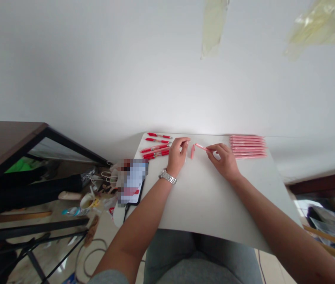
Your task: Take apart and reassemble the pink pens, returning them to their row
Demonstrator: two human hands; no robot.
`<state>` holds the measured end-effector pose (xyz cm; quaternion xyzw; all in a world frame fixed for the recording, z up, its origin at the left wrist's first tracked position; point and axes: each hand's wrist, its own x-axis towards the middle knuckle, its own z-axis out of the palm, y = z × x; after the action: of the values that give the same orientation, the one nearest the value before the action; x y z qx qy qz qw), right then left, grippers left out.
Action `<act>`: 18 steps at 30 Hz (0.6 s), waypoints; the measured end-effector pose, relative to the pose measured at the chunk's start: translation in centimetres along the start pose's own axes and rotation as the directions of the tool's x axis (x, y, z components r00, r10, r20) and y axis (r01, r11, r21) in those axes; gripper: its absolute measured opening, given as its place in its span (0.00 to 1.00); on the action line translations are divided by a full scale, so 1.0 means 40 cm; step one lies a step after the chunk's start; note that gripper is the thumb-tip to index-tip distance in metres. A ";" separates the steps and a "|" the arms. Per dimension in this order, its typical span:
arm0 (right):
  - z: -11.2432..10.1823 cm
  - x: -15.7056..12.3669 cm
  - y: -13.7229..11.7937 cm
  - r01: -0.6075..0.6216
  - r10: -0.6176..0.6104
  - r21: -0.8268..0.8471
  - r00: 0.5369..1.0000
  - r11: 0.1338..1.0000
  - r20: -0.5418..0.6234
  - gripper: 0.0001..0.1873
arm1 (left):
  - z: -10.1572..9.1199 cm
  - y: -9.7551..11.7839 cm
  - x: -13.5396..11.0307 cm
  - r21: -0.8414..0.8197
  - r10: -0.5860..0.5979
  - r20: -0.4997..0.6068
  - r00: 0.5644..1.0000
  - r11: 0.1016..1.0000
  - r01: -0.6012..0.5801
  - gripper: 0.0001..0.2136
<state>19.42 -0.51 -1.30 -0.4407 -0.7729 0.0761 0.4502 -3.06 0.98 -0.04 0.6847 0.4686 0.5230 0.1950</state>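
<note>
My right hand (223, 161) pinches one end of a pink pen barrel (200, 147) just above the white table (203, 205). A small pink cap (192, 152) lies on the table between my hands. My left hand (178, 154), with a metal watch on the wrist, rests by the cap with fingers curled; whether it holds anything is hidden. Several red pens (157, 148) lie to the left of that hand. A row of several pink pens (247, 146) lies to the right, at the far edge.
A phone (133, 181) sits on the table's left edge. Beyond it on the floor are a cup (87, 202), cables and clutter. A dark glass-topped desk (22, 150) stands at the left. A white wall rises behind the table.
</note>
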 end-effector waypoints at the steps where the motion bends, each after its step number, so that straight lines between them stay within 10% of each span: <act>1: 0.000 0.000 0.001 -0.001 0.001 -0.001 1.000 1.000 0.002 0.06 | 0.001 -0.003 0.001 -0.018 -0.017 -0.008 1.000 1.000 0.017 0.09; 18: 0.001 -0.002 0.006 -0.027 0.027 -0.023 1.000 0.999 0.006 0.06 | 0.004 -0.011 0.000 -0.186 -0.098 0.008 0.995 0.978 0.098 0.11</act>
<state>19.57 -0.42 -1.51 -0.4560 -0.7691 0.0748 0.4415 -3.11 1.21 -0.43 0.6391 0.4509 0.5548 0.2836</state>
